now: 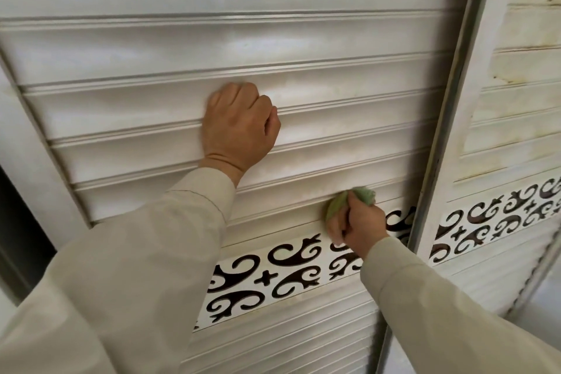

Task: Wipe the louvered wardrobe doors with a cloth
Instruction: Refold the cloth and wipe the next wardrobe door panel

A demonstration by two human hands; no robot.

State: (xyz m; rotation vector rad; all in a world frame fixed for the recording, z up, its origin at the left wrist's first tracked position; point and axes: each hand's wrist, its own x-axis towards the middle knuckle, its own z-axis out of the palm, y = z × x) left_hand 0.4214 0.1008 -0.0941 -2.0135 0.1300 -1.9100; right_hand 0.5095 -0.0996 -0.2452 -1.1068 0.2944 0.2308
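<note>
A white louvered wardrobe door [334,106] fills the view, its slats running across. My left hand [239,127] is curled into a fist and rests knuckles-first against the middle slats, holding nothing. My right hand [358,225] grips a bunched green cloth [346,199] and presses it on the lowest wide slat, just above a band of black scroll cut-outs [282,270]. Part of the cloth is hidden inside my fingers.
A grey metal door frame [449,106] runs diagonally to the right of the cloth. Beyond it a second louvered door [516,94] shows yellowish stains and dark specks. Narrow slats [273,340] continue below the patterned band. A dark gap [21,240] lies at the left edge.
</note>
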